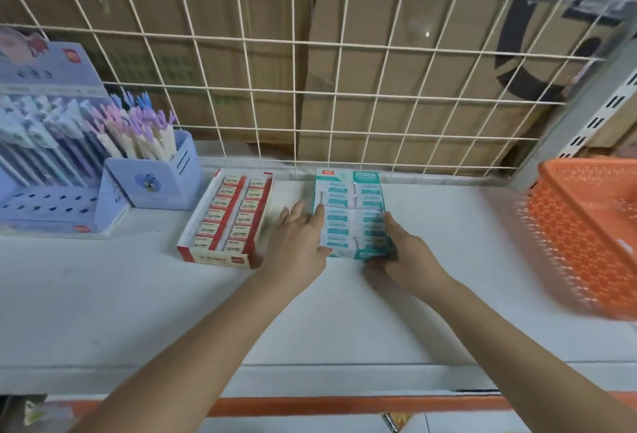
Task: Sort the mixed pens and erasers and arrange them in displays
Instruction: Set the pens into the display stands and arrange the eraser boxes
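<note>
From the head view, a teal eraser box (pixel 351 215) lay flat on the white counter (pixel 120 295), its far end close to the wire grid (pixel 344 88) at the back. It sat between the two hands. The left hand (pixel 300 236) rested against the box's left side with its fingers (pixel 293 212) straight and loosely spread, one of them lying along the box's left edge. The right hand (pixel 403 246) gripped the near right corner, thumb laid up the right side and the other fingers curled round the front corner, though that part was blurred.

Just left of the left hand stood a red eraser box (pixel 225 217), open-topped, with two rows of erasers in it, apart from the teal one. Further left were a lilac pen holder (pixel 151 181) full of pens and a pen display (pixel 44 143). An orange basket (pixel 586 226) stood at the right edge, well apart from the boxes.
</note>
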